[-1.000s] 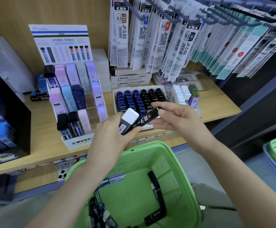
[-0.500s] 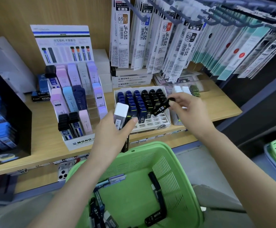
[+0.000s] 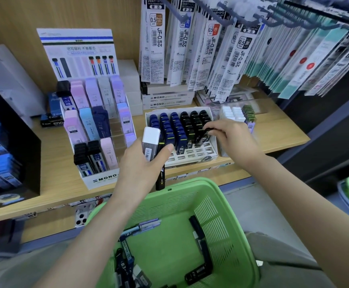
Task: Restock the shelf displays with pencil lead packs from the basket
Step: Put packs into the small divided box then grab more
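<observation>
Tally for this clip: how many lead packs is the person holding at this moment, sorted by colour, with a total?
White-capped pack: 1, in the left hand
Black: 2, the left black pack hanging below the left hand, the right black pack in the right hand at the white tray
Total: 3

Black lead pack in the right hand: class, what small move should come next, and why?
Probably seat it in the white slotted tray and let go: the right hand pinches the black lead pack at the black column's front end, beside empty slots.
</observation>
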{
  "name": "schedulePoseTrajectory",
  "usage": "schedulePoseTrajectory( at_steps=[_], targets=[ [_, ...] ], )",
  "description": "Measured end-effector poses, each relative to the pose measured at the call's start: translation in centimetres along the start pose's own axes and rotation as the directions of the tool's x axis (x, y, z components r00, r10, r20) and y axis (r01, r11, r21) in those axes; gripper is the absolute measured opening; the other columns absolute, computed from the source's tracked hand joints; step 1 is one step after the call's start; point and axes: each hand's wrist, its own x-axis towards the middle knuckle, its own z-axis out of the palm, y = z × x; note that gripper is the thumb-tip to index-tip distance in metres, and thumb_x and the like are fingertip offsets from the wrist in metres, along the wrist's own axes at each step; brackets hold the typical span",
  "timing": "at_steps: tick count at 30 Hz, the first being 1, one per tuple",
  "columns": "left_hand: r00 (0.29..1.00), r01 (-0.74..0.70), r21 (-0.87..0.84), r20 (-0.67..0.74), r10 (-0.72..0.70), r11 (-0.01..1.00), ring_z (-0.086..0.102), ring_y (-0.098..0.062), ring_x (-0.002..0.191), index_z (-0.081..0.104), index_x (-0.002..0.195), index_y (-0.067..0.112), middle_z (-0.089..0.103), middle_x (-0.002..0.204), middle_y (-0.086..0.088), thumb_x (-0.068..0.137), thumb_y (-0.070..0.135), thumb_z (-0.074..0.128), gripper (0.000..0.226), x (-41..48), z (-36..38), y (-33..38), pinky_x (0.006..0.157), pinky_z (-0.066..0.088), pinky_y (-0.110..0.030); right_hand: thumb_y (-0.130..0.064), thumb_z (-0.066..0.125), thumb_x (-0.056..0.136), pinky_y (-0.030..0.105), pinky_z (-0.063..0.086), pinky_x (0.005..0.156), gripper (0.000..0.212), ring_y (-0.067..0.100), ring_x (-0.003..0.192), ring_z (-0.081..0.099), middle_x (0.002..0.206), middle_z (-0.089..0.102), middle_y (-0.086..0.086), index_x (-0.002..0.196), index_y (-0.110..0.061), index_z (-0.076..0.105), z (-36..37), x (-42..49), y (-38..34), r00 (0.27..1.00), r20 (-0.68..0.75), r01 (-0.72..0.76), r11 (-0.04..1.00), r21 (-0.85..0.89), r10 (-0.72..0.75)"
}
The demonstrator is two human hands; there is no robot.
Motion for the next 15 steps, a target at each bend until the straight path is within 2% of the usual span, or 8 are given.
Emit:
schedulePoseTrajectory(
  at_steps=[3,7,10,12,15],
  targets=[
    [1.0,0.005,0.004,-0.002,-0.005,1.0,0.059,-0.03,0.084,0.052,0.084,0.002,0.064,0.087,-0.02,0.085,0.036,0.063,0.036,0.0,0.0,0.1,0.066,0.044,-0.032,-0.003,0.053,0.093,0.038,0.048,0.089,0.025,0.027,0.098,0.063,0.109,0.067,0.011,0.11,-0.009,0.069,-0.1,0.6,0.1,0.998,0.064,0.007,1.0,-0.001,-0.006],
    [1.0,0.026,0.005,0.015,-0.026,1.0,0.059,-0.031,0.085,0.055,0.09,0.004,0.065,0.089,-0.019,0.085,0.038,0.063,0.035,-0.1,0.0,0.2,0.073,0.05,-0.044,-0.007,0.053,0.094,0.039,0.048,0.093,0.025,0.026,0.104,0.062,0.115,0.066,0.01,0.114,-0.012,0.067,-0.1,1.2,0.1,0.988,0.153,0.001,1.0,-0.019,0.002],
    [0.999,0.036,0.013,0.016,-0.036,0.999,0.059,-0.031,0.086,0.055,0.091,0.004,0.065,0.09,-0.019,0.085,0.039,0.062,0.036,0.0,0.0,0.2,0.074,0.051,-0.044,-0.011,0.054,0.094,0.04,0.05,0.09,0.024,0.026,0.102,0.063,0.11,0.068,0.011,0.116,-0.012,0.062,0.0,1.4,0.1,0.989,0.139,-0.045,0.999,-0.021,0.048],
    [0.999,0.043,0.01,0.016,-0.043,0.999,0.059,-0.031,0.085,0.056,0.093,0.002,0.064,0.09,-0.02,0.085,0.04,0.062,0.039,0.0,0.0,0.0,0.07,0.049,-0.041,-0.013,0.056,0.093,0.043,0.051,0.082,0.018,0.028,0.095,0.063,0.102,0.068,0.01,0.111,-0.012,0.06,0.3,1.3,0.1,0.994,0.1,-0.032,0.999,-0.029,0.035],
    [0.998,0.05,-0.003,0.03,-0.05,0.999,0.051,-0.027,0.068,0.055,0.094,-0.003,0.061,0.09,-0.024,0.083,0.042,0.062,0.047,0.2,0.0,-0.2,0.064,0.042,-0.034,-0.01,0.058,0.092,0.042,0.049,0.076,0.015,0.028,0.088,0.061,0.103,0.062,0.006,0.104,-0.006,0.064,0.7,1.0,0.1,0.998,0.057,0.039,0.995,-0.096,-0.034]
  ],
)
